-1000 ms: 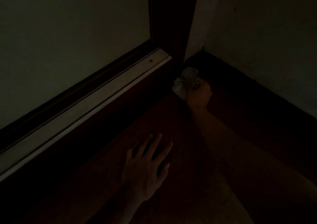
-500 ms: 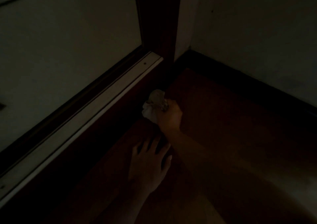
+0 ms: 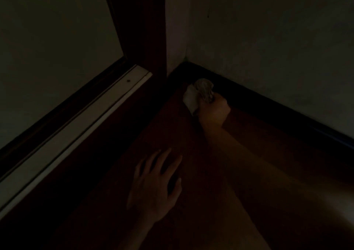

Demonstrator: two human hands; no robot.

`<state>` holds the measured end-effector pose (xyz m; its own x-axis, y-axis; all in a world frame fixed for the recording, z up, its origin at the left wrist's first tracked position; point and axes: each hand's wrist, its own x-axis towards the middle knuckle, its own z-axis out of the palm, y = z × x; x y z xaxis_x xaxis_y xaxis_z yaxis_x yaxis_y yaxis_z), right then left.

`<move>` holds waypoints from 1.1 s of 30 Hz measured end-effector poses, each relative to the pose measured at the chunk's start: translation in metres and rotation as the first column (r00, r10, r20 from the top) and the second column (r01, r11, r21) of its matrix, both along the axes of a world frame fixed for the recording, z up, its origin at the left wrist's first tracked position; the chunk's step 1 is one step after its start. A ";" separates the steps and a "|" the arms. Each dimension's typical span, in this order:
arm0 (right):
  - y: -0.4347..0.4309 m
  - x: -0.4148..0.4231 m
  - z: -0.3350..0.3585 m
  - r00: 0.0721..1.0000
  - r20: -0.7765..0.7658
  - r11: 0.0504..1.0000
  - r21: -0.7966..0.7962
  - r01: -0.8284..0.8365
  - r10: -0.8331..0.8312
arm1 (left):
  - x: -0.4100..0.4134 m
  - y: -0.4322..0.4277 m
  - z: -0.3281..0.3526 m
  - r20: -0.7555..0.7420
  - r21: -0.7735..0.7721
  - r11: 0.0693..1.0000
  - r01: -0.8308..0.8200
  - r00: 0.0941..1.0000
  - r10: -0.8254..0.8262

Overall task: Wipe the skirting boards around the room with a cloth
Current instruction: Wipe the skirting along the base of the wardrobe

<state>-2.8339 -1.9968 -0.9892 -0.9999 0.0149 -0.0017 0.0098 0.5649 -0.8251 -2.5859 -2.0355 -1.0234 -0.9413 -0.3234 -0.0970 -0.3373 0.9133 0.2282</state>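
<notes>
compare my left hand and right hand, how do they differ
The left hand lies open and flat on the floor; the right hand grips a crumpled cloth. The left hand is nearer the camera; the right hand reaches to the dark skirting board. Both are bare.

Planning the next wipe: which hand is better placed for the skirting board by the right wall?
Right. The right hand grips the cloth beside the skirting board; the left hand rests flat on the floor, holding nothing.
</notes>
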 end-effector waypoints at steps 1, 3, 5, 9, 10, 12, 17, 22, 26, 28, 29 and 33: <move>-0.016 -0.011 0.000 1.000 0.025 1.000 -0.012 0.012 -0.011 | 0.000 -0.001 0.000 -0.002 -0.004 1.000 0.003 1.000 -0.003; -0.038 -0.027 -0.001 0.997 0.060 0.998 -0.025 0.053 -0.052 | -0.001 -0.002 0.002 0.001 0.006 1.000 0.005 1.000 -0.005; -0.040 -0.035 -0.003 0.994 0.065 0.996 -0.009 0.088 -0.087 | -0.001 -0.001 0.003 -0.003 0.010 1.000 0.012 1.000 -0.012; -0.010 -0.035 -0.009 0.982 0.029 0.982 0.036 0.185 -0.186 | 0.000 -0.002 0.004 0.002 0.008 1.000 0.007 1.000 -0.007; 0.001 -0.034 -0.010 0.974 0.024 0.975 0.026 0.223 -0.223 | 0.000 -0.002 0.004 0.011 -0.004 1.000 0.009 1.000 -0.009; 0.025 -0.032 -0.009 0.958 0.036 0.959 -0.007 0.284 -0.284 | 0.000 0.000 0.002 0.029 -0.025 1.000 0.016 0.999 -0.015; 0.067 -0.026 -0.010 0.954 0.001 0.953 0.034 0.300 -0.300 | 0.001 0.003 0.004 0.051 -0.035 0.999 0.017 0.999 -0.015; 0.051 -0.033 -0.001 0.991 0.050 0.991 0.070 0.117 -0.120 | -0.001 0.004 0.010 0.079 -0.036 0.999 0.034 0.996 -0.031; 0.061 -0.030 -0.008 0.978 0.042 0.979 0.040 0.201 -0.203 | -0.001 0.004 0.010 0.091 -0.042 0.999 0.026 0.996 -0.022; 0.066 -0.028 -0.011 0.973 0.022 0.973 0.039 0.228 -0.229 | -0.003 0.006 0.012 0.093 -0.051 0.998 0.043 0.995 -0.038; 0.064 -0.029 -0.011 0.978 0.021 0.978 0.049 0.205 -0.206 | -0.003 0.006 0.013 0.104 -0.054 0.997 0.054 0.993 -0.048; 0.053 -0.034 -0.004 0.996 0.044 0.996 0.043 0.080 -0.082 | -0.003 0.012 0.017 0.120 -0.062 0.997 0.047 0.992 -0.040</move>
